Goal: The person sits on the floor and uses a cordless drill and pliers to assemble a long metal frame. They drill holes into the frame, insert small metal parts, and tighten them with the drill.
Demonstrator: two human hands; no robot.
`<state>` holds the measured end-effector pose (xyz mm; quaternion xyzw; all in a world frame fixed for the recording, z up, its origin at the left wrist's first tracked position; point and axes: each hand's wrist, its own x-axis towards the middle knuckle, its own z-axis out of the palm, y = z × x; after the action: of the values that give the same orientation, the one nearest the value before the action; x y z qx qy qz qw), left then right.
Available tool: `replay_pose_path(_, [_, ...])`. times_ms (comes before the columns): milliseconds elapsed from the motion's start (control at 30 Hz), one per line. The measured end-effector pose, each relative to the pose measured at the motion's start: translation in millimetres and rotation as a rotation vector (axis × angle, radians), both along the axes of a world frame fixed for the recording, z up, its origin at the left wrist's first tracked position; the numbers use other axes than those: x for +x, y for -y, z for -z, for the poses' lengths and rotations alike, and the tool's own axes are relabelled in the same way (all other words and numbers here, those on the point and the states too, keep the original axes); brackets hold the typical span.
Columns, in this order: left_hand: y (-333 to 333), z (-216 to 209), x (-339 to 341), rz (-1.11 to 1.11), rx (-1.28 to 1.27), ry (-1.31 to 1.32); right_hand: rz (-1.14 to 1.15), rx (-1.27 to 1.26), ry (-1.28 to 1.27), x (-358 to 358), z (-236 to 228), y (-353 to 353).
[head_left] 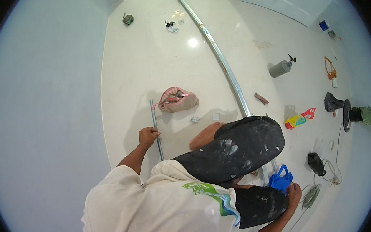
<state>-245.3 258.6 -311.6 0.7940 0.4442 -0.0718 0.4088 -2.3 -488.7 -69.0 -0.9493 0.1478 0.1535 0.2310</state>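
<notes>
Thin metal rod (155, 120) at my left — I grip it in my left hand (148, 137), its far end just beside the pink-rimmed pouch (187, 105). Nearer, my right hand (294, 193) meets the blue bag (280, 182) — whether grasping it, I cannot tell.

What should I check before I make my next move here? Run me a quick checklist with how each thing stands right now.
1. Left hand has hold of the thin metal tube: ok, the fingers are closed on it.
2. Right hand has a grip on the blue plastic bag: cannot tell; it is at the bag, but the grip is unclear.
3. Tool pouch is open: ok, its mouth gapes and contents show.
4. Long metal channel is in full view: not ok, the raised knee hides part of it.
5. Cable is off the floor: not ok, it lies there on the right.
</notes>
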Motion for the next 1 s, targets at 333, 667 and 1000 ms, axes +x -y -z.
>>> replay_pose_path(333, [-19,-26,58,0.460,0.204,0.172,0.038,-0.160,0.207,-35,-47,-24])
replay_pose_path(667, [56,-219,294,0.555,-0.139,0.608,0.630,0.329,0.458,-219,47,-15])
replay_pose_path(1000, [272,-357,363,1.723,0.174,0.137,0.677,0.597,0.001,-435,287,-224])
